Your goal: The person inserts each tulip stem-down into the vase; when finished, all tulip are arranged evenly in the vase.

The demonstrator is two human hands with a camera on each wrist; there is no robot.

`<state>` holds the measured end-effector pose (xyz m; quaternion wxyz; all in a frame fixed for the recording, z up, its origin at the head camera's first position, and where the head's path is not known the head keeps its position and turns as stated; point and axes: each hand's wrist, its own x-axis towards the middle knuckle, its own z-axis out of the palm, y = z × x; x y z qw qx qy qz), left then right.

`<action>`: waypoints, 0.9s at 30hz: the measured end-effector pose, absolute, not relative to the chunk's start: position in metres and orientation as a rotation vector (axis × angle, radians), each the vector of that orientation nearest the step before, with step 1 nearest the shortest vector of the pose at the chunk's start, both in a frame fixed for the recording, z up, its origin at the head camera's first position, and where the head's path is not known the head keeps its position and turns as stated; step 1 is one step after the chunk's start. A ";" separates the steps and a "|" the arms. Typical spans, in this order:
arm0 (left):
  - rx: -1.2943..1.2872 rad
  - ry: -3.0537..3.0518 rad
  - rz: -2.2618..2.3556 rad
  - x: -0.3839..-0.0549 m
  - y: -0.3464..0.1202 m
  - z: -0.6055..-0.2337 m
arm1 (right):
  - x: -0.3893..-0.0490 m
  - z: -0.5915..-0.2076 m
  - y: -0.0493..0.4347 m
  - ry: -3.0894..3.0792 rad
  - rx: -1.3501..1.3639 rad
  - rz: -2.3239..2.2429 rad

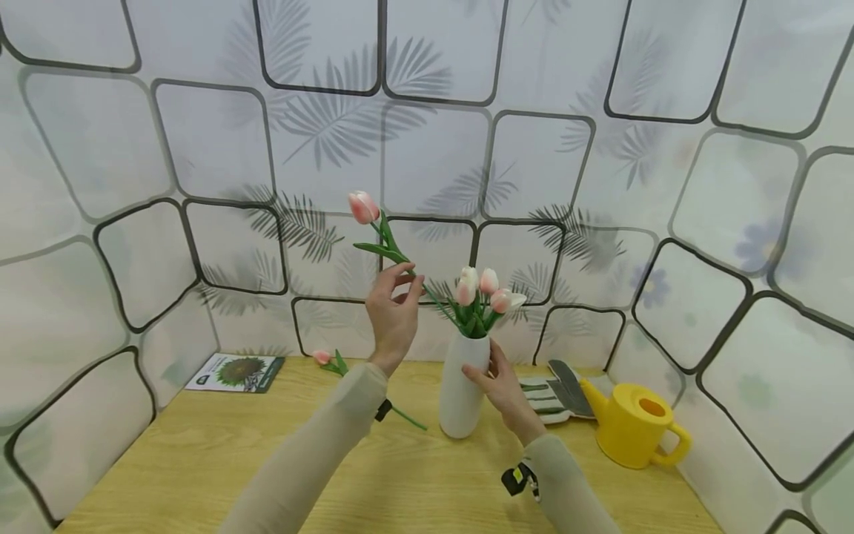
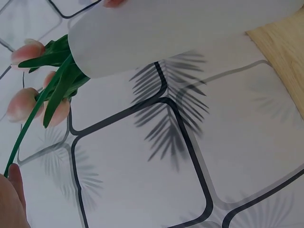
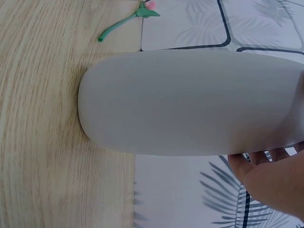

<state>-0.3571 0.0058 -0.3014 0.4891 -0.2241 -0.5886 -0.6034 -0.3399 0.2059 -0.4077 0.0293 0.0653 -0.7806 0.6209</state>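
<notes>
A pink tulip [image 1: 363, 208] with green leaves is pinched by its stem in my left hand [image 1: 395, 315], up and to the left of the white vase [image 1: 462, 386]. Its stem [image 2: 29, 121] slants down to the vase mouth, where the lower end is out of sight. Several pale pink tulips [image 1: 490, 282] stand bunched in the vase. My right hand [image 1: 503, 389] holds the vase on its right side, near the neck. The vase's base meets the wooden table [image 3: 38, 118]. In the right wrist view, fingers [image 3: 266, 156] lie along the vase wall.
Another tulip [image 1: 322, 357] lies on the table behind my left forearm. A sunflower-printed card [image 1: 235, 372] is at the back left. Right of the vase are grey-and-white gloves [image 1: 557, 393] and a yellow watering can [image 1: 637, 426]. A patterned wall [image 1: 434, 163] closes off the back.
</notes>
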 end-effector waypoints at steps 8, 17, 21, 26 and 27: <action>-0.589 -1.520 -1.420 -0.354 0.010 -0.307 | -0.325 -0.392 0.201 -2.421 0.210 1.916; -0.647 -1.536 -1.333 -0.358 0.019 -0.313 | -0.314 -0.381 0.197 -2.436 0.206 1.905; -0.667 -1.561 -1.299 -0.359 0.021 -0.315 | -0.315 -0.383 0.198 -2.440 0.211 1.898; -0.710 -1.584 -1.261 -0.359 0.025 -0.318 | -0.326 -0.393 0.202 -2.423 0.212 1.911; -0.719 -1.591 -1.254 -0.359 0.025 -0.318 | -0.329 -0.397 0.203 -2.418 0.211 1.913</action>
